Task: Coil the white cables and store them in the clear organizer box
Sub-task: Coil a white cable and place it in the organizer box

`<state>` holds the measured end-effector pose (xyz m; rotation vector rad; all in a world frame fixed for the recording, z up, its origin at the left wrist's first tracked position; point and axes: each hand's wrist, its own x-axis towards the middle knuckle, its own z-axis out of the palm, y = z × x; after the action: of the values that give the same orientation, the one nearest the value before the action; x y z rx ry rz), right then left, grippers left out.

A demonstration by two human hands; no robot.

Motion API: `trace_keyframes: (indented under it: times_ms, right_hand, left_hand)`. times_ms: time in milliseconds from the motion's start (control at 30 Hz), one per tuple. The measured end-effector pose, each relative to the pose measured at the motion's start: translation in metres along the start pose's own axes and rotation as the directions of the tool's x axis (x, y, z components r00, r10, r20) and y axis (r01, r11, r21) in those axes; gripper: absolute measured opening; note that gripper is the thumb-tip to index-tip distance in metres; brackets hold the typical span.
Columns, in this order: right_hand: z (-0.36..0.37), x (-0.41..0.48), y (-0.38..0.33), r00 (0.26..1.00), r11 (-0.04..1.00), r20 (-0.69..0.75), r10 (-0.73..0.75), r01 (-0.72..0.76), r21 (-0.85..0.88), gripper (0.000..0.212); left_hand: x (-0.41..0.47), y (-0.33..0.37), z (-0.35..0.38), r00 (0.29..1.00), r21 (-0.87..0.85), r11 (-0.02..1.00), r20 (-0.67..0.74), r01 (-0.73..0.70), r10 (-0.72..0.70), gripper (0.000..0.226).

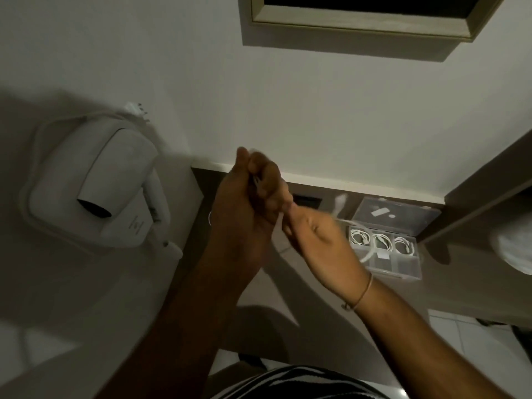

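Head view: both hands raised together over the surface [290, 272]. Left hand [247, 214] closed on a white cable [371, 250], right hand [313, 234] beside it, grip unclear from blur. Clear organizer box [387, 246] open, three coils [381, 242] already stored; this cable left to coil.

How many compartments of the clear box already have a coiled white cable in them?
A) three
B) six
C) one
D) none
A: the open clear organizer box shows three coiled white cables side by side in its back row, while the front compartments hold no coils; both hands are busy with another cable in front of it.
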<state>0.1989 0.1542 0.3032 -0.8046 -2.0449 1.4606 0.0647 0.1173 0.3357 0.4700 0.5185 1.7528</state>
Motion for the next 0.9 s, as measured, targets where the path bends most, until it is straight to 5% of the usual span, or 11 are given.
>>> trace_keyframes:
  times_ms: [100, 167, 267, 333, 467, 600, 700, 767, 833, 900]
  right_hand:
    - [0.002, -0.01, -0.008, 0.987, 0.998, 0.154, 0.041, -0.034, -0.052, 0.045]
    - [-0.013, -0.007, -0.027, 0.99, 0.98, 0.14, -0.026, 0.053, -0.194, 0.045]
    - [-0.046, 0.003, -0.06, 0.962, 0.824, 0.258, -0.087, 0.215, -0.525, 0.039]
    - [-0.068, 0.009, -0.081, 0.932, 0.724, 0.356, -0.064, 0.288, -0.626, 0.038]
    - [-0.105, 0.024, -0.101, 0.929, 0.799, 0.287, -0.233, 0.351, -0.488, 0.031]
    - [-0.082, 0.043, -0.065, 0.972, 0.955, 0.046, -0.23, 0.235, -0.184, 0.051]
    - [-0.03, 0.032, -0.03, 0.993, 0.998, -0.116, -0.023, 0.03, 0.054, 0.059]
    - [-0.002, 0.006, -0.011, 0.997, 0.997, -0.058, 0.05, -0.047, 0.063, 0.058]
    - [0.01, -0.019, -0.01, 0.999, 1.0, 0.037, 0.015, -0.015, 0.01, 0.051]
    - [-0.002, -0.024, -0.025, 0.995, 0.988, 0.066, -0.078, 0.086, -0.132, 0.043]
  left_hand:
    - [0.004, -0.001, 0.0, 0.976, 0.167, 0.979, -0.165, -0.115, 0.142, 0.052]
    - [0.006, -0.005, 0.0, 0.96, 0.436, 0.887, -0.147, -0.153, 0.238, 0.05]
    - [0.003, -0.013, 0.003, 0.929, 0.824, 0.518, 0.03, -0.232, 0.369, 0.046]
    - [0.001, -0.017, 0.004, 0.947, 0.907, 0.368, 0.088, -0.205, 0.31, 0.04]
    - [-0.005, -0.013, 0.002, 0.999, 0.839, 0.543, 0.039, -0.032, -0.001, 0.042]
    - [-0.011, 0.0, 0.006, 0.967, 0.467, 0.882, 0.191, 0.061, -0.168, 0.055]
    - [-0.002, 0.01, 0.013, 0.952, 0.03, 0.99, 0.274, 0.136, -0.139, 0.059]
    - [0.004, 0.017, 0.011, 0.976, -0.124, 0.99, 0.216, 0.062, -0.034, 0.059]
    - [0.009, 0.02, 0.006, 0.995, 0.007, 0.998, 0.073, -0.064, 0.063, 0.058]
    - [0.013, 0.012, 0.003, 0.991, 0.39, 0.912, -0.005, -0.125, 0.137, 0.062]
